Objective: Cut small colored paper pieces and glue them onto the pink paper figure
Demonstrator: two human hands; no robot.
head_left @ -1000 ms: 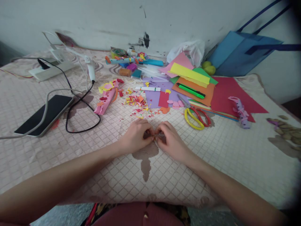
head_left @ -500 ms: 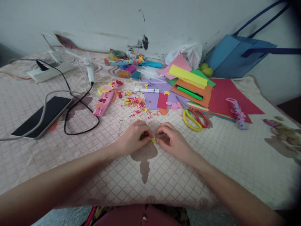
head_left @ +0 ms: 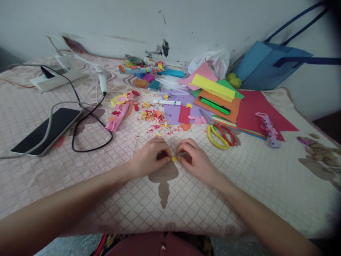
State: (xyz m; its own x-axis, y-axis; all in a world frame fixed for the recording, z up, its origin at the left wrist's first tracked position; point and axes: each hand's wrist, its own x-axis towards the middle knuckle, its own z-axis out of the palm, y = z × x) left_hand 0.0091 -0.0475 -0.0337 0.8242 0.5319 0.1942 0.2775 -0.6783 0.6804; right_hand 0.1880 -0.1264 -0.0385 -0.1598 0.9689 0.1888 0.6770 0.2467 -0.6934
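A small yellow paper piece (head_left: pixel 174 159) is pinched between my two hands, just above the quilted tablecloth (head_left: pixel 128 202). My left hand (head_left: pixel 152 156) grips its left side with thumb and forefinger. On the other side, the closed fingertips of my right hand (head_left: pixel 195 156) hold its right edge. Beyond the hands lies a heap of coloured paper scraps (head_left: pixel 151 116). To the right rest scissors (head_left: pixel 218 137) with one yellow and one red handle. A purple sheet (head_left: pixel 173 115) carries a red paper strip (head_left: pixel 184 114) and pink paper ovals (head_left: pixel 197 119).
At left are a tablet-like black device (head_left: pixel 46 131), looping cables (head_left: pixel 76 142) and a power strip (head_left: pixel 57 79). A decorated pink paper roll (head_left: pixel 118 115) lies nearer the middle. Coloured sheets (head_left: pixel 255 106), a purple paper roll (head_left: pixel 269 129) and a blue bag (head_left: pixel 269 65) occupy the right.
Both hands stay almost in place, with the yellow paper piece looking slightly more crumpled or folded between the fingertips. The whole view has shifted very slightly.
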